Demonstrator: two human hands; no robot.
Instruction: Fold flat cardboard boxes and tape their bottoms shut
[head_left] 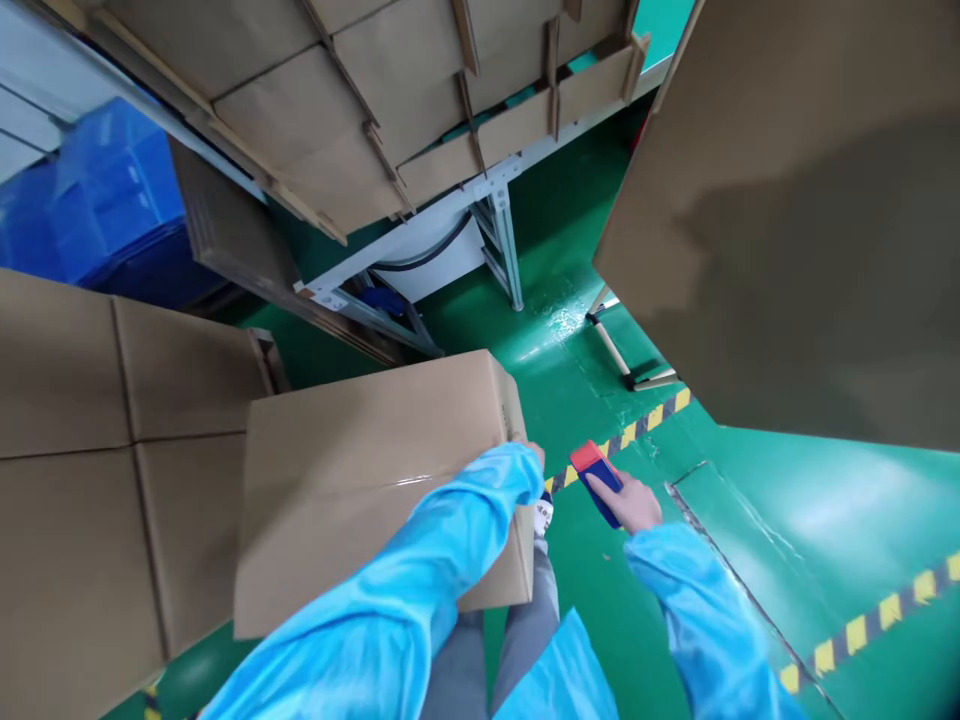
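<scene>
A closed cardboard box is in front of my legs, with a strip of clear tape along its top. My left hand is at the box's right end. Its blue sleeve crosses over the box and hides most of the fingers, so their grip cannot be made out. To the right of the box, my right hand is closed around a small block-shaped tool with a red end and a dark blue body. This tool is held above the green floor, apart from the box.
Stacked cardboard boxes stand at the left. Cardboard dividers lie on a metal-framed table ahead. A large cardboard surface fills the upper right. Blue plastic bins sit at the far left. Yellow-black tape marks the floor.
</scene>
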